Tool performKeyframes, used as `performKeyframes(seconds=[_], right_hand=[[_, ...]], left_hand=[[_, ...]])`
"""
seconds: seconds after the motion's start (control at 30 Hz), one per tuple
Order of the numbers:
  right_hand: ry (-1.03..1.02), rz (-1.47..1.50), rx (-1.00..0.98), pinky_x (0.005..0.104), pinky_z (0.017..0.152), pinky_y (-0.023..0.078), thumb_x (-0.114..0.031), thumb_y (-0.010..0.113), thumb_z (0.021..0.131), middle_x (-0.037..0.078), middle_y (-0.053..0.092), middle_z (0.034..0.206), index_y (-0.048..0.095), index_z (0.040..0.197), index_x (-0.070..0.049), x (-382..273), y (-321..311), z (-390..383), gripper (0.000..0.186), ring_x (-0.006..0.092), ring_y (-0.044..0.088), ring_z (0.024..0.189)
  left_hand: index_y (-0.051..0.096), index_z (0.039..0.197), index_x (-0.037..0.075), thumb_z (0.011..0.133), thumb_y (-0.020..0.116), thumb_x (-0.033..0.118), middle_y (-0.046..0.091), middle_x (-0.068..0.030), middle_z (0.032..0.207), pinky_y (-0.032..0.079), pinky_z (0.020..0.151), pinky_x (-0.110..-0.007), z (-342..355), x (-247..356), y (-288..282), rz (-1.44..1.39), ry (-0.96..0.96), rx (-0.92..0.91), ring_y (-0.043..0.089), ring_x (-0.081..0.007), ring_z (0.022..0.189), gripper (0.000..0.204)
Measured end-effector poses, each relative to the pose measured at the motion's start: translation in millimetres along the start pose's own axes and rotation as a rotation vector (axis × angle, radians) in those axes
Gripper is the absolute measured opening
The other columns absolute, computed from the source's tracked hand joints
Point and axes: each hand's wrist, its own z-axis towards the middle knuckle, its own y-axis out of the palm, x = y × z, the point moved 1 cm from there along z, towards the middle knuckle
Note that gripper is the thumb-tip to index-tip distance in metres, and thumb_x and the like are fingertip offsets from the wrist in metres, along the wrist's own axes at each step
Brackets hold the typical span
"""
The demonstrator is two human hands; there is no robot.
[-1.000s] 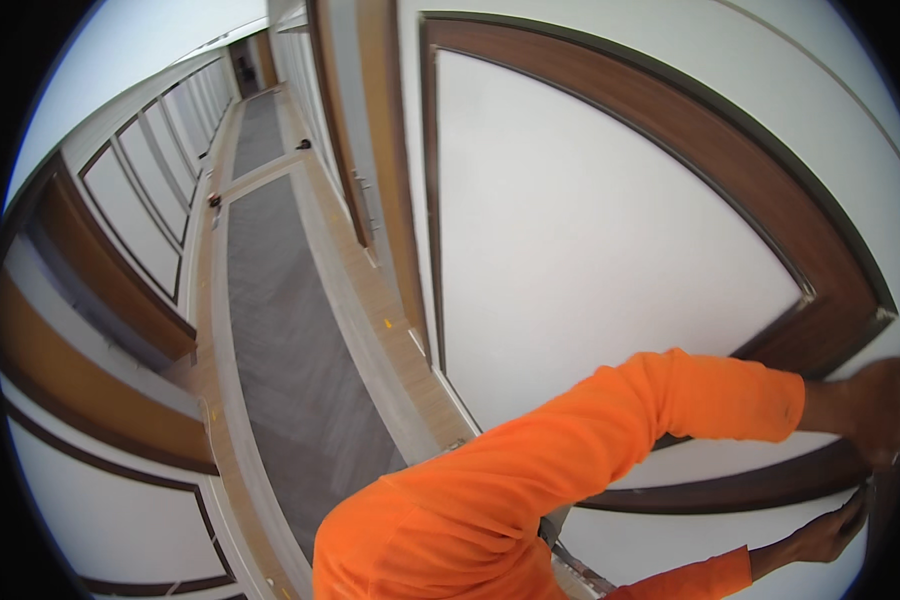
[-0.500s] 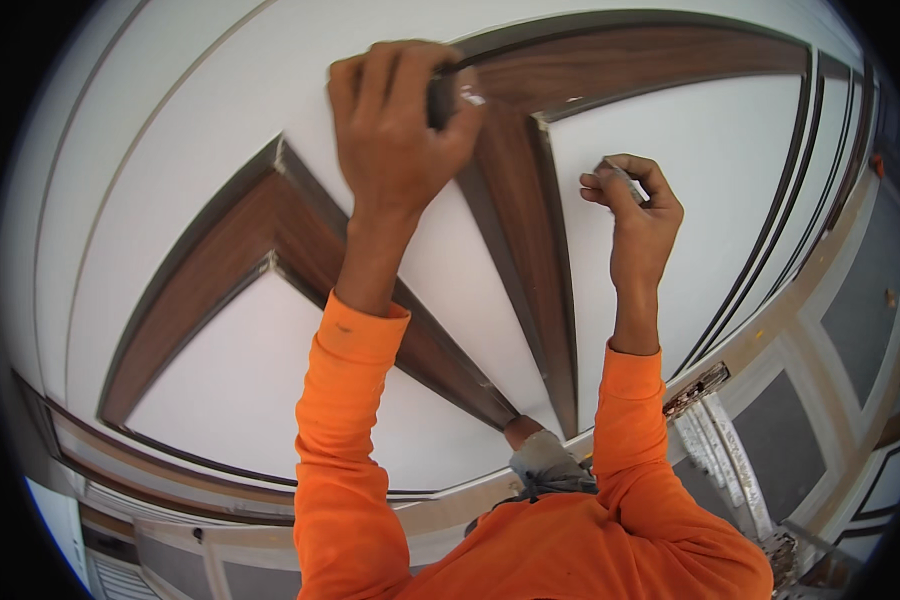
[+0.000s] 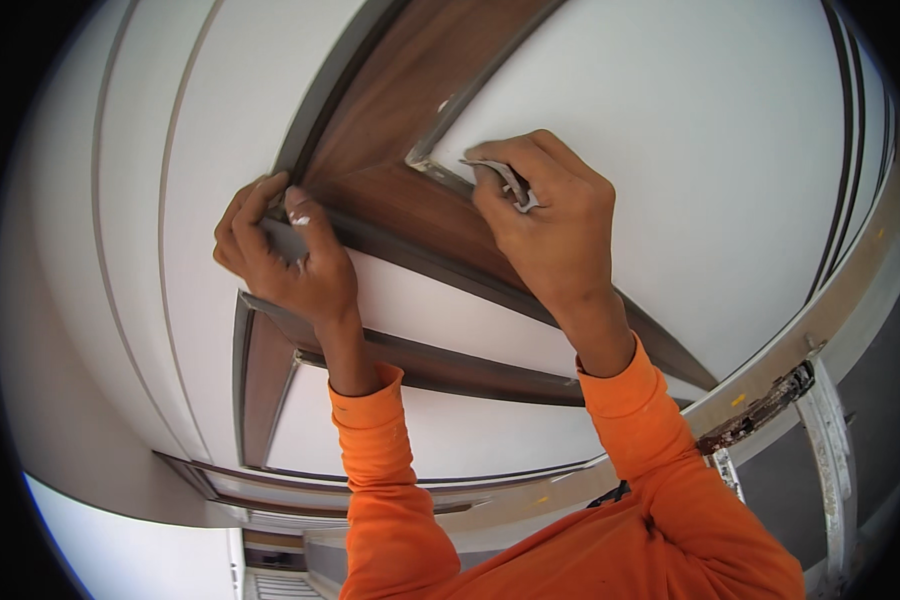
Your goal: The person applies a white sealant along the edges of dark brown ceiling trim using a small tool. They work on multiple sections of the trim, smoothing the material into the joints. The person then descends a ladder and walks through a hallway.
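Note:
My right hand (image 3: 565,215) pinches a small folded sheet of greyish sandpaper (image 3: 513,182) between thumb and fingers. It is beside the inner corner of a brown wood-grain panel strip (image 3: 385,185), where whitish filler (image 3: 422,160) shows on the dark grey moulding. My left hand (image 3: 295,260) is at the strip's outer corner, fingers curled and the thumb close to the index fingertip. A grey patch shows inside its grip, but I cannot make out what it is. White smears mark the left thumb.
White surface (image 3: 670,130) surrounds the pointed, dark-edged strips. A second brown strip (image 3: 268,370) lies nearer me, with another filled corner. At the lower right stands a paint-spattered metal ladder-like frame (image 3: 830,450). A floor with grey panels and tan bands shows far below.
My view has turned and come closer to the strip's corner. My right hand has moved from over the white surface to the inner corner; my left hand now sits at the outer corner.

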Motion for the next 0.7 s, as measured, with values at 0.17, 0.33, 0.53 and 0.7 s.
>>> performKeyframes(seconds=[0.17, 0.33, 0.53, 0.7], right_hand=[[-0.020, 0.066, 0.030, 0.0265, 0.059, 0.052, 0.004, 0.076, 0.084, 0.005, 0.071, 0.083, 0.078, 0.096, -0.003, 6.3, 7.2, 8.4, 0.015, 0.0132, 0.066, 0.064], [-0.055, 0.137, -0.005, 0.0281, 0.060, 0.054, 0.005, 0.077, 0.082, 0.006, 0.071, 0.085, 0.077, 0.098, -0.002, 6.9, 11.3, 6.1, 0.018, 0.0151, 0.068, 0.066], [-0.143, 0.107, 0.001, 0.0310, 0.063, 0.055, 0.007, 0.075, 0.082, 0.008, 0.071, 0.089, 0.076, 0.103, 0.000, 3.2, 15.0, 9.0, 0.022, 0.0209, 0.070, 0.070], [-0.182, 0.062, -0.155, 0.0334, 0.065, 0.054, 0.006, 0.076, 0.080, 0.009, 0.070, 0.087, 0.076, 0.102, 0.002, 3.3, 6.3, 15.9, 0.022, 0.0228, 0.068, 0.072]], left_hand=[[0.073, 0.110, 0.007, 0.097, 0.071, 0.011, 0.070, -0.0070, 0.112, 0.045, 0.097, -0.040, -3.9, -2.8, 4.9, 0.021, 0.007, -0.027, 0.058, -0.0236, 0.113, 0.014], [0.072, 0.112, 0.006, 0.100, 0.072, 0.016, 0.069, -0.0066, 0.109, 0.045, 0.098, -0.040, -1.2, -3.9, 2.5, 0.014, 0.010, -0.034, 0.057, -0.0230, 0.113, 0.016], [0.072, 0.112, 0.007, 0.100, 0.074, 0.020, 0.068, -0.0057, 0.109, 0.045, 0.097, -0.039, -0.3, -0.3, 5.5, -0.039, -0.023, -0.025, 0.056, -0.0228, 0.113, 0.018], [0.072, 0.113, 0.007, 0.099, 0.076, 0.023, 0.069, -0.0053, 0.109, 0.045, 0.095, -0.038, -3.3, -2.7, 1.5, -0.006, -0.044, -0.030, 0.056, -0.0222, 0.111, 0.021]])
